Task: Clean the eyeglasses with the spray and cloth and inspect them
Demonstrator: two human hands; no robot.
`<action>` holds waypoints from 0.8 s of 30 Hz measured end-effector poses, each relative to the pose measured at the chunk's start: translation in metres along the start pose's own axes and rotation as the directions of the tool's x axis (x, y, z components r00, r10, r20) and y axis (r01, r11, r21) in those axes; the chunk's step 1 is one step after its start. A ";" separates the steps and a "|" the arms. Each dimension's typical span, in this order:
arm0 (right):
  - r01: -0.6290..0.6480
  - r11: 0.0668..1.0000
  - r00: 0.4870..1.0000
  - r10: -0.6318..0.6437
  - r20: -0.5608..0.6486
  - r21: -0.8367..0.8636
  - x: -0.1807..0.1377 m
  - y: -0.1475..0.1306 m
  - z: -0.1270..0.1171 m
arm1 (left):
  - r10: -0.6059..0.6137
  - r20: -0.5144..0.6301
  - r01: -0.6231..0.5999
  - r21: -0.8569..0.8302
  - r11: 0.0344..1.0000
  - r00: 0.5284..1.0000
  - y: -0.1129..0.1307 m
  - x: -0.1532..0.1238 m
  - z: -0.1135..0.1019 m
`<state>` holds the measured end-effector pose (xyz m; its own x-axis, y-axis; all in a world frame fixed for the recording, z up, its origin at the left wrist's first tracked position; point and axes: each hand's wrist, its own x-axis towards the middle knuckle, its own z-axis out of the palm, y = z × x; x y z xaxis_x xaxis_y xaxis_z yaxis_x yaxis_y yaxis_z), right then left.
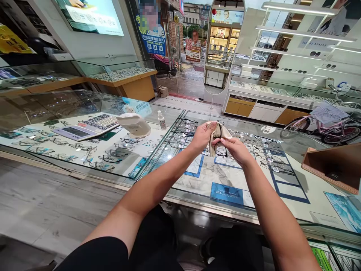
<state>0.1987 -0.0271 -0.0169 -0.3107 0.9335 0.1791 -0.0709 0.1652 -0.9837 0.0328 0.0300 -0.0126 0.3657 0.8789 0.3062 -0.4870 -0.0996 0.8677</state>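
Above the glass display case, both my hands are closed around one pair of dark-rimmed eyeglasses (222, 151) and a beige cloth (212, 149). My left hand (203, 135) pinches the cloth against the upper part of the glasses. From the other side, my right hand (234, 149) grips the glasses, with part of the cloth between its fingers. Folds of cloth and my fingers cover much of the frame. Under the case's glass top, rows of eyeglasses (184, 131) lie below and behind my hands.
On the left counter stand a calculator (84, 128), a beige-white device (134, 125) and a small spray bottle (161, 120). An oval mirror (224, 45) rises beyond the case. To the right are a brown wooden box (332, 169) and a pink bicycle (324, 126).
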 end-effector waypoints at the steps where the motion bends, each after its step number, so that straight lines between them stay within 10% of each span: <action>1: -0.007 1.000 1.000 0.007 -0.021 0.021 0.000 -0.001 -0.002 | 0.000 0.003 0.000 -0.012 1.000 1.000 0.000 0.001 -0.001; 24: -0.003 1.000 1.000 0.003 -0.024 0.003 0.001 -0.004 -0.006 | -0.117 0.168 0.127 -0.053 0.990 0.979 -0.003 -0.003 0.001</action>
<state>0.2044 -0.0245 -0.0131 -0.2884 0.9413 0.1754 -0.0731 0.1610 -0.9842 0.0340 0.0270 -0.0158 0.5485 0.7933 0.2641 -0.4775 0.0379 0.8778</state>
